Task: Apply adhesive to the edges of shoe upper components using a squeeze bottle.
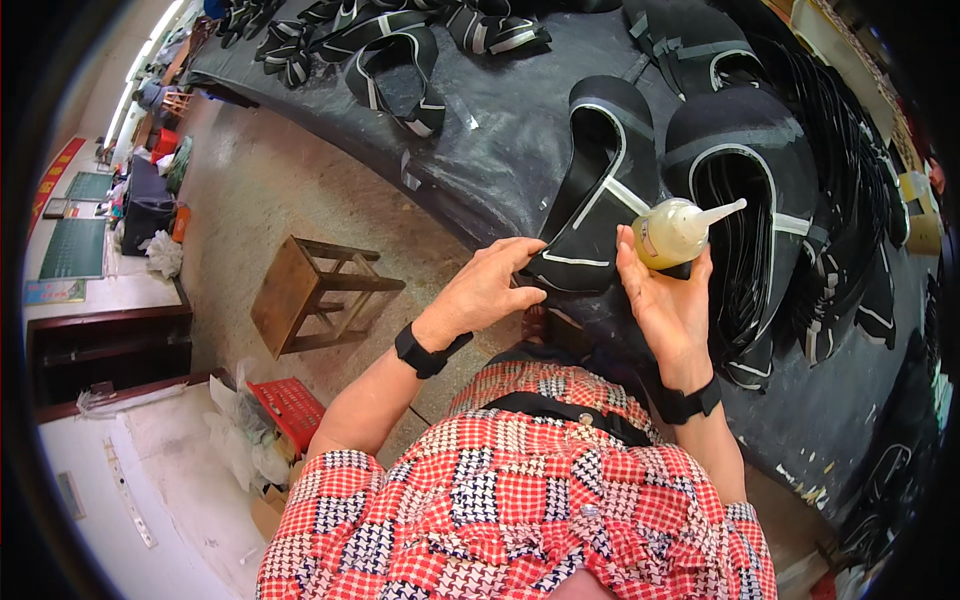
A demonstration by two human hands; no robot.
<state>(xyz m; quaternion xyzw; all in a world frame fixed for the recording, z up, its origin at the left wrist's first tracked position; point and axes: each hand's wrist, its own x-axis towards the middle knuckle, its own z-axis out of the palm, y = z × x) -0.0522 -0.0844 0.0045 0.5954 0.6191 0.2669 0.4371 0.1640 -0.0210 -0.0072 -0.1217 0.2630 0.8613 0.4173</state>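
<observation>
A black shoe upper (640, 125) with white lines along its edges lies at the near edge of the table. My left hand (485, 285) has its fingertips on the near left corner of this piece, the thumb held a little apart below. In my right hand (668, 310) is a squeeze bottle (672, 238) of pale yellow liquid, gripped over the right side of the piece. Its whitish nozzle tilts up and to the right. Just right of the bottle, a thick stack of similar black uppers (735, 130) rests on the table.
More black uppers (405, 70) lie in loose bunches across the far side of the dark-covered table (500, 130). Left of the table, a wooden stool (315, 295) stands on the floor. A red plastic basket (287, 410) sits near my left elbow. Pale scraps (805, 485) are at the table's lower right.
</observation>
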